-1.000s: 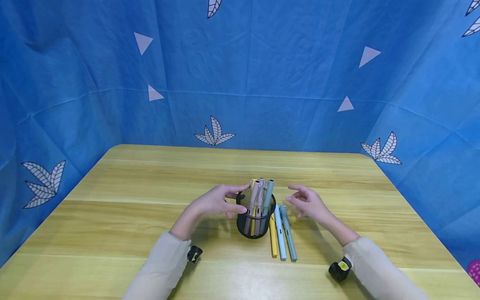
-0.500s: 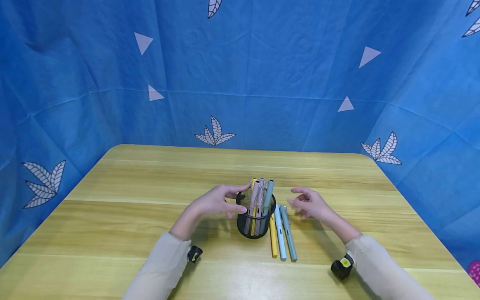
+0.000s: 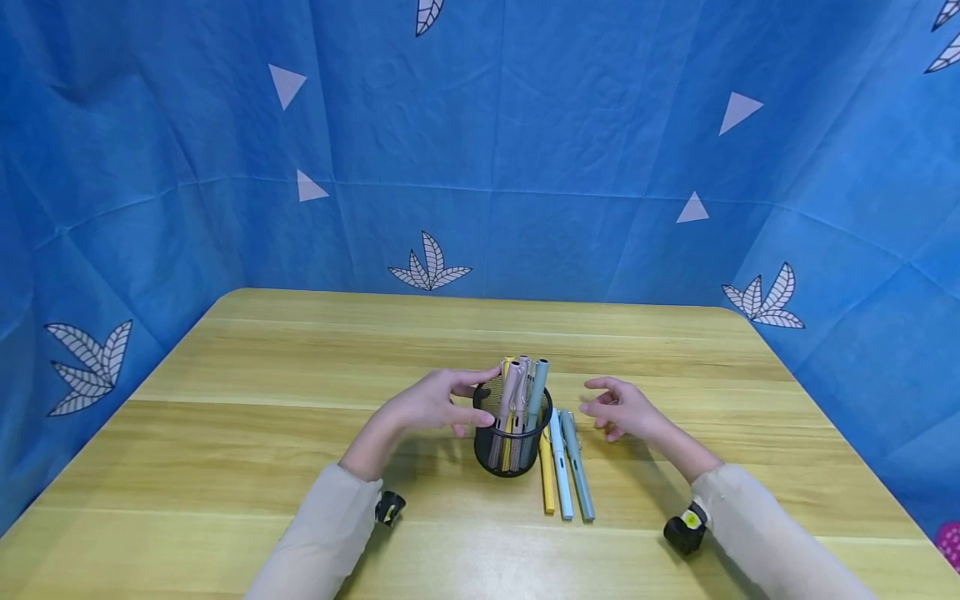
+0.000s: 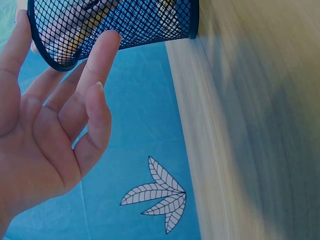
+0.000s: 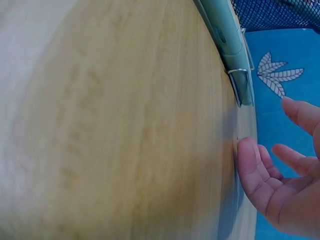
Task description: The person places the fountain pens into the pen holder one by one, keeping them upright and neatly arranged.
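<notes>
A black mesh pen holder (image 3: 486, 450) stands upright on the table, with two greyish-purple pens (image 3: 509, 393), a yellow pen and a blue-green pen (image 3: 537, 387) visible inside. My left hand (image 3: 422, 406) holds the holder's left side near the rim, thumb in front and index finger behind; the left wrist view shows fingers against the mesh (image 4: 150, 22). Right of the holder lie a yellow pen (image 3: 547, 479), a light blue pen (image 3: 561, 475) and a teal pen (image 3: 579, 479), side by side. Beyond the teal pen's upper end, my right hand (image 3: 624, 410) hovers with loosely bent fingers, holding nothing.
The wooden table (image 3: 247, 467) extends on both sides of the hands. A blue patterned cloth (image 3: 480, 150) hangs behind and beside it. Black wrist cameras sit below the left sleeve (image 3: 322, 525) and the right sleeve (image 3: 765, 525).
My right hand has drawn slightly right, away from the pen holder and the loose pens. The left hand, the holder and the pens have stayed in place.
</notes>
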A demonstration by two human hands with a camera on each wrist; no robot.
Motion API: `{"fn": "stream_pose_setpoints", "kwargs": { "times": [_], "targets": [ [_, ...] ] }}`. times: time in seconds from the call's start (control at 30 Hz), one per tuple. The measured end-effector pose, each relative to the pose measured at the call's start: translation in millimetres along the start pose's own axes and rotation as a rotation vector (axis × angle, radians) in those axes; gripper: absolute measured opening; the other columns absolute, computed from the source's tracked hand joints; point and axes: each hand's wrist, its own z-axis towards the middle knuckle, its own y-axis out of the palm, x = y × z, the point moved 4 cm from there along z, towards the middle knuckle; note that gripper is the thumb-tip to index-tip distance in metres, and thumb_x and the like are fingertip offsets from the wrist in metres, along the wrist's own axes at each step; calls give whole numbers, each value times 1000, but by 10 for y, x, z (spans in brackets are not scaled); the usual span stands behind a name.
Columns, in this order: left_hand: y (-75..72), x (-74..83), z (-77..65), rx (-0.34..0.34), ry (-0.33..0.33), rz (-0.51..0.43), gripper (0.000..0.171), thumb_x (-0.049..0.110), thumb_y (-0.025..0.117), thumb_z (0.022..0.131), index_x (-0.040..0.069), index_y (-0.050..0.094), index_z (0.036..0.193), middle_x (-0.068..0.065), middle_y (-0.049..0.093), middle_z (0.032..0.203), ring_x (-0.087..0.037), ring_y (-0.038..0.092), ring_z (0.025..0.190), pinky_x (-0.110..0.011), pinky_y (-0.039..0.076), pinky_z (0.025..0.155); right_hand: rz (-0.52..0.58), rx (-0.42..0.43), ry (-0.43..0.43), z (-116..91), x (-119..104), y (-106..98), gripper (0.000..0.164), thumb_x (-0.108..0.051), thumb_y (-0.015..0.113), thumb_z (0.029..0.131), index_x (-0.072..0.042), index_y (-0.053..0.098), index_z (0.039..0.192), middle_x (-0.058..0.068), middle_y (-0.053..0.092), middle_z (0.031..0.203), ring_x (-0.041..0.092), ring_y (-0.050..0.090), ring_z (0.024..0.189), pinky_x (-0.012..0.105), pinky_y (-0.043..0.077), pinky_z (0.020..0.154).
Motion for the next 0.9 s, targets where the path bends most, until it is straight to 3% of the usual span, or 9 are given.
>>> {"fn": "stream_pose_setpoints", "kwargs": {
  "times": [0.9],
  "targets": [
    [-1,13,2,-2,-8,-21,68,26,69,79,26,35,138,-15,39,135,-33,61,65,-32,45,79,-86,-59,26,61,34,25,62,-15,63,84,6,32,133,7,45,77,14,46,58,26,46,48]
  ]
}}
